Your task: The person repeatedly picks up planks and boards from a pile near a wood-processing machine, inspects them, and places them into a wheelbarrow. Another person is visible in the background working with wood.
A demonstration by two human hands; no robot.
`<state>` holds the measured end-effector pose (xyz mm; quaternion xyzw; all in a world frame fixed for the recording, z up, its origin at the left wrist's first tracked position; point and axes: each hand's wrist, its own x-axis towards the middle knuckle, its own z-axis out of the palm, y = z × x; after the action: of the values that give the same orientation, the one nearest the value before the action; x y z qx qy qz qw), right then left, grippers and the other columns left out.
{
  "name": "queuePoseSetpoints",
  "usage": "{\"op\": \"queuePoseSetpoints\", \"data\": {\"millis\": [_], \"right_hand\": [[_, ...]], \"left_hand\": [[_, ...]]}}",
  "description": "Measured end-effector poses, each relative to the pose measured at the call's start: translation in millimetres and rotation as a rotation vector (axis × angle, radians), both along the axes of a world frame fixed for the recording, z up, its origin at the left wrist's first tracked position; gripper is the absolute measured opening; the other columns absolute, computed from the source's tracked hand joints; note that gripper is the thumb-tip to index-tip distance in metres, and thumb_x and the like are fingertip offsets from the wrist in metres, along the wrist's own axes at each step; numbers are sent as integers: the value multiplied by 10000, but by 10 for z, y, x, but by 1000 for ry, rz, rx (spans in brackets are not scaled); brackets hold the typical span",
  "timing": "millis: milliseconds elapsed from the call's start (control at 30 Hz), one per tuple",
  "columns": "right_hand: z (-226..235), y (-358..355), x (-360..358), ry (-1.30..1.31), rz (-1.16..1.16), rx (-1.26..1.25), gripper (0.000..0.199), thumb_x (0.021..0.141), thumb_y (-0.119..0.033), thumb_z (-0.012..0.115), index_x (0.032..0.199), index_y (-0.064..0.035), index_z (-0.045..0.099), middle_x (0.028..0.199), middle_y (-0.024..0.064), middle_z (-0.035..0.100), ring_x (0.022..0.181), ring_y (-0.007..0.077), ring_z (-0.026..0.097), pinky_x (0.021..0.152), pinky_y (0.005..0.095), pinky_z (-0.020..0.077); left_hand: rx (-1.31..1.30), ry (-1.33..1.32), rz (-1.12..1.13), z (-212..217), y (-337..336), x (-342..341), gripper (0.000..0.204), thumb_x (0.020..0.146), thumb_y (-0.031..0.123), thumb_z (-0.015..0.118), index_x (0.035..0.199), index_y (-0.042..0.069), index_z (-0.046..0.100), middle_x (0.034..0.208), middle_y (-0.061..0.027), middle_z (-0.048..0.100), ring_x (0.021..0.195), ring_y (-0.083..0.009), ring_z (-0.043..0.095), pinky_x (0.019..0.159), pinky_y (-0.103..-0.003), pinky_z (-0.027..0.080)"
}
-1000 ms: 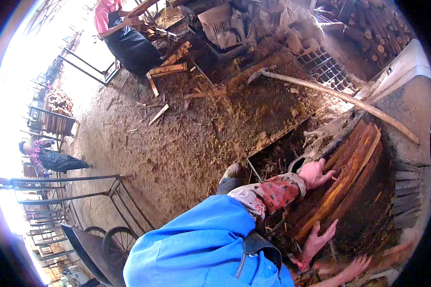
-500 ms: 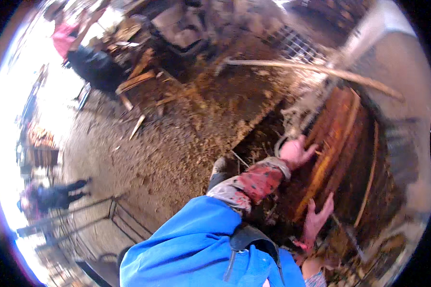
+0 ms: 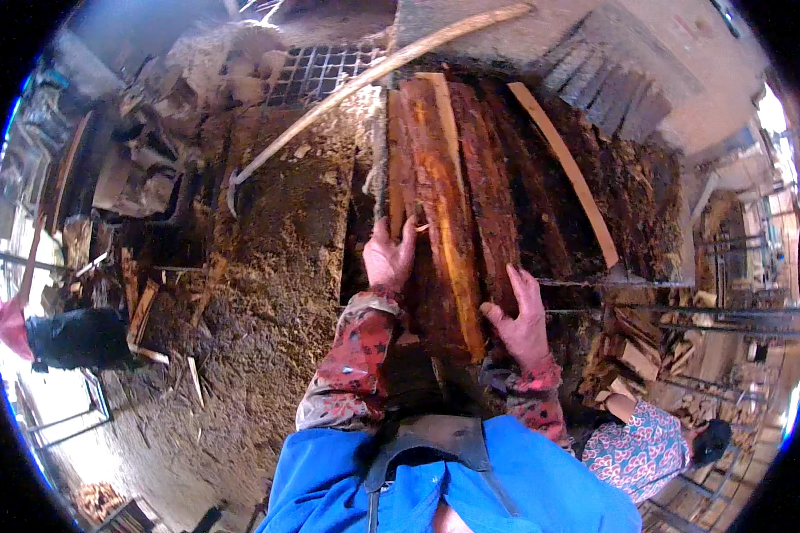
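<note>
— Splaying wide in the head view, the left hand (image 3: 389, 258) is at the left edge of the wooden slabs (image 3: 444, 213), upper centre!
— And the right hand (image 3: 523, 320)?
— Spread too, right of centre; whether it's touching, can't tell

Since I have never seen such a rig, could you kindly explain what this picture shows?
There is no robot: a person works with two bare hands. A wide fisheye camera on the person's head looks down, so straight edges bend. On a dark, debris-strewn work surface lie bark-covered wooden slabs and, to their right, a pale wooden strip. The left hand is at the slabs' left side, its grip unclear; the right hand, open, is at their right side.
</note>
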<state>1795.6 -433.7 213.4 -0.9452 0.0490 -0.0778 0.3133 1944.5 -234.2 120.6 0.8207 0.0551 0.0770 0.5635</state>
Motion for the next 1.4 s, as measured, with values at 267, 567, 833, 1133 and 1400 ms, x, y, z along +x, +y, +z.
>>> {"op": "queuePoseSetpoints", "data": {"millis": [267,567,833,1133,1400], "right_hand": [[-393,-1946,644,-123,-387,-429,657,847,-313,729,1369,-15,465,1347,259,471,1238,436,455,1035,479,406],[-750,-2586,797,401,-516,-395,762,749,-540,718,1312,-56,543,1312,219,529,1206,413,504,967,505,429],[-641,-1398,648,267,-344,-396,789,749,-345,775,1378,-26,421,1266,257,466,1122,439,508,943,474,453],[-736,-1275,16,301,-343,-260,762,724,-225,787,1355,-11,416,1178,224,510,1080,425,530,890,474,482],[-629,-1138,-274,243,-431,25,738,749,-168,777,1376,12,432,1212,204,590,1077,334,609,911,404,495]], "left_hand": [[13,11,2,27,20,25,440,891,374,676,1078,-20,627,897,-243,696,859,-406,682,726,-440,540],[-43,-23,-13,-21,9,24,436,902,371,672,1097,-17,627,916,-234,703,872,-392,688,711,-422,542],[-4,15,-26,129,16,21,436,907,363,674,1100,-26,627,919,-229,708,869,-388,693,709,-420,543],[-42,-26,-6,-64,3,46,459,885,405,686,1052,-18,630,876,-237,699,854,-406,683,695,-440,540],[-17,-64,-15,31,-5,31,435,894,382,680,1034,-27,626,859,-244,694,828,-420,676,682,-454,537]]}}
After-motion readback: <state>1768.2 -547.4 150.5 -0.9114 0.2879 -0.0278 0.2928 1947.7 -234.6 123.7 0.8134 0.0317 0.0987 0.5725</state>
